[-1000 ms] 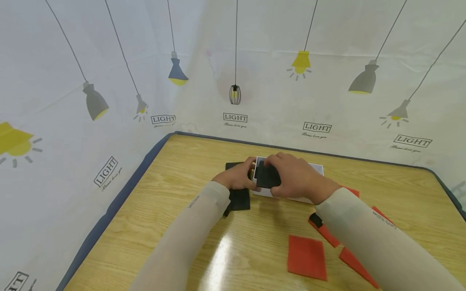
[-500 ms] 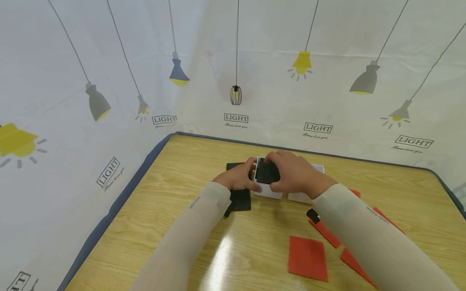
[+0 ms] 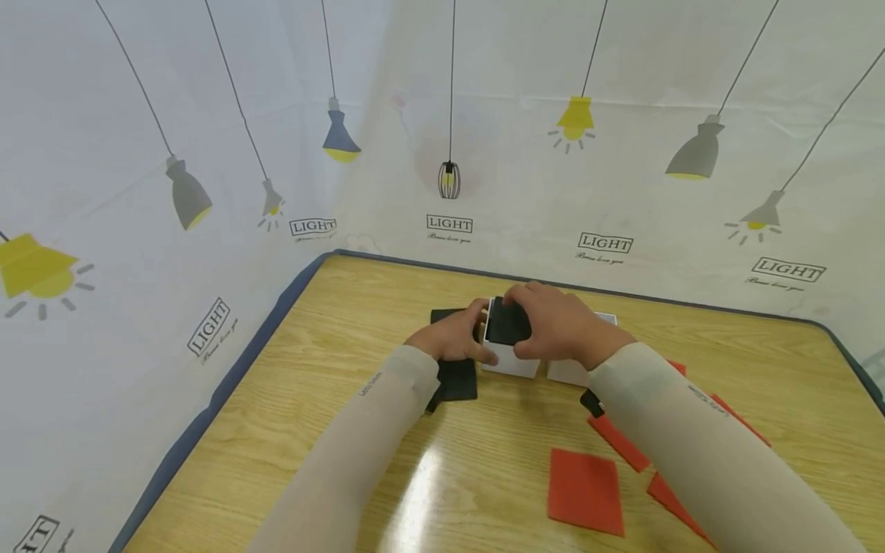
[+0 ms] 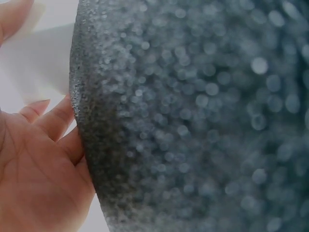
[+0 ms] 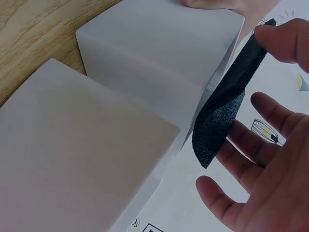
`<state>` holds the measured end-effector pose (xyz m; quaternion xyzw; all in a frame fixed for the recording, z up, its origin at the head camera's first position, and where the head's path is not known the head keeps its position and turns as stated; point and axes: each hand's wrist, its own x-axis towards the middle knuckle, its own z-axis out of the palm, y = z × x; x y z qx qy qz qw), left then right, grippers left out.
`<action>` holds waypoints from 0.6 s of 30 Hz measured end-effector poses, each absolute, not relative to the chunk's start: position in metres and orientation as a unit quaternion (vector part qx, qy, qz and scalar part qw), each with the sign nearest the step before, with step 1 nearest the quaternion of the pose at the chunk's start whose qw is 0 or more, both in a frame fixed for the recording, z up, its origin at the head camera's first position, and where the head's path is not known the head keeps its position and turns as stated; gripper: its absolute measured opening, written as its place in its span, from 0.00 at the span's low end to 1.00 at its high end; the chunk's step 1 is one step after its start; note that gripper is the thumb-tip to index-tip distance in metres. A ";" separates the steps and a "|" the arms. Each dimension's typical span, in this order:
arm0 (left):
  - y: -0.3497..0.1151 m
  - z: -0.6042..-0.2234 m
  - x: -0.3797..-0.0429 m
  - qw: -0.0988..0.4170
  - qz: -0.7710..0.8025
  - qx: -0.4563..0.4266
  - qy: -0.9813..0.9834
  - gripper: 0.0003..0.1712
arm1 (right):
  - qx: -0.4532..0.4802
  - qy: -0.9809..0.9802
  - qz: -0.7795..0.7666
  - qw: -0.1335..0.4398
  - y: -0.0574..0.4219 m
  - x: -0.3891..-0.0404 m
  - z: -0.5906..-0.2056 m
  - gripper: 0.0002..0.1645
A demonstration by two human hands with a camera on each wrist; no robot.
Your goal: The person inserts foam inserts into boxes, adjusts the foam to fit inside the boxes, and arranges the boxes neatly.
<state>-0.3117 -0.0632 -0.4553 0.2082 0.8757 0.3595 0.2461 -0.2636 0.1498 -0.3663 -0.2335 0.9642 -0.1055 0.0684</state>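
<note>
In the head view, my left hand (image 3: 458, 336) holds a small white box (image 3: 510, 363) by its left side, thumb at the front. My right hand (image 3: 561, 321) pinches a black felt piece (image 3: 508, 322) at the box's open top. The right wrist view shows that felt (image 5: 227, 92) bent, its edge against the box's opening, between thumb and fingers. Beside the box stands a second white box (image 5: 82, 150). Most of the left wrist view is filled by blurred dark felt (image 4: 193, 116), with part of the left hand (image 4: 41, 169) behind its edge.
More black felt pieces (image 3: 458, 382) lie under and beside the left hand. A red felt square (image 3: 586, 491) lies nearer on the wooden table (image 3: 311, 476), with several other red pieces under the right forearm. A small black piece (image 3: 592, 402) lies near the second box.
My right hand has shifted slightly, and the black felt now sits a little farther back and flatter over the box's opening. The left hand keeps its hold on the box.
</note>
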 end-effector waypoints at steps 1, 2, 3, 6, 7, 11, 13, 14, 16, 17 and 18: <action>-0.063 -0.455 -0.312 0.248 0.361 0.208 0.875 0.59 | -0.234 0.964 -0.105 0.068 0.150 -0.264 -0.367 0.41; -0.063 -0.455 -0.312 0.249 0.362 0.208 0.874 0.59 | -0.235 0.964 -0.105 0.068 0.149 -0.265 -0.367 0.41; -0.063 -0.455 -0.312 0.250 0.363 0.209 0.873 0.59 | -0.235 0.964 -0.104 0.068 0.149 -0.265 -0.367 0.41; -0.064 -0.454 -0.311 0.252 0.365 0.210 0.871 0.59 | -0.238 0.963 -0.102 0.069 0.148 -0.266 -0.367 0.41; -0.064 -0.454 -0.311 0.253 0.366 0.210 0.871 0.59 | -0.237 0.964 -0.101 0.070 0.148 -0.267 -0.367 0.41; -0.064 -0.455 -0.312 0.251 0.368 0.212 0.870 0.59 | -0.235 0.964 -0.100 0.075 0.147 -0.268 -0.366 0.41; -0.064 -0.455 -0.312 0.250 0.368 0.214 0.870 0.59 | -0.233 0.964 -0.100 0.081 0.147 -0.269 -0.367 0.41; -0.064 -0.456 -0.312 0.250 0.367 0.215 0.870 0.59 | -0.233 0.964 -0.100 0.083 0.147 -0.270 -0.367 0.41; -0.064 -0.456 -0.312 0.248 0.366 0.217 0.871 0.59 | -0.233 0.963 -0.101 0.087 0.147 -0.270 -0.368 0.40; -0.064 -0.457 -0.312 0.248 0.366 0.217 0.871 0.59 | -0.234 0.963 -0.102 0.088 0.147 -0.271 -0.368 0.40; -0.064 -0.457 -0.313 0.247 0.366 0.216 0.871 0.59 | -0.236 0.962 -0.104 0.089 0.147 -0.271 -0.369 0.40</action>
